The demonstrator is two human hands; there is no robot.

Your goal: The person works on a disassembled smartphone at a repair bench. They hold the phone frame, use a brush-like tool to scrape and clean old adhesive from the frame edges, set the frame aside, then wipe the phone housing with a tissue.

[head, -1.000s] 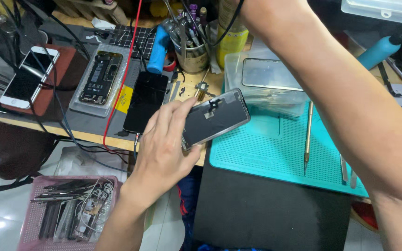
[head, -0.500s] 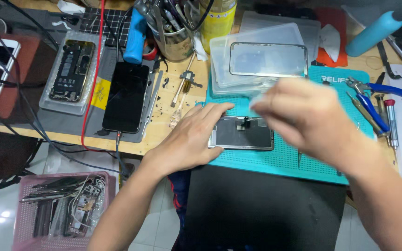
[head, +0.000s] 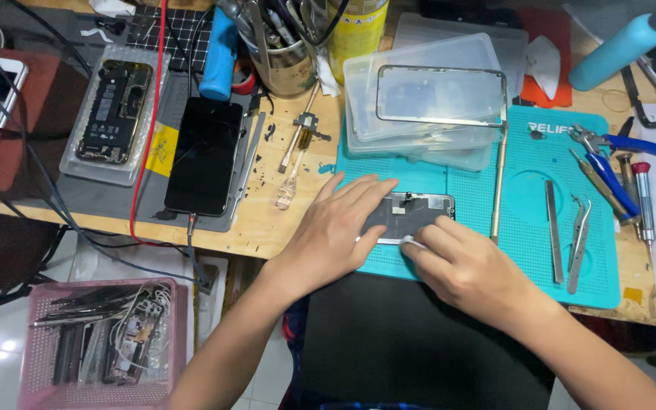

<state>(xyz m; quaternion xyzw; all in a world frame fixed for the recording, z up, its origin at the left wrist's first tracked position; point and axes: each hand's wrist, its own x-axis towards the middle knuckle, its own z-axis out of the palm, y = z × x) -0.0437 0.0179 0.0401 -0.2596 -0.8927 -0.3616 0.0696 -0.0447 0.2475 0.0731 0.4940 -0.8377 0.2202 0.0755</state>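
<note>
Your left hand (head: 335,235) lay flat, fingers spread, pressing down on the dark rectangular phone screen panel (head: 410,216), which sat face-down on the near left part of the teal silicone work mat (head: 525,190). Your right hand (head: 461,266) was curled at the panel's near edge, fingertips pinched on a small white bit (head: 406,241); what it was, you couldn't tell. Beyond the panel on the mat stood a stack of clear plastic trays (head: 427,99) with a thin metal phone frame (head: 442,95) on top. Right of the panel lay a slim metal rod (head: 497,186), then steel tweezers (head: 577,243). Left of the mat, a black phone (head: 205,156) rested on the wooden bench (head: 275,228).
</note>
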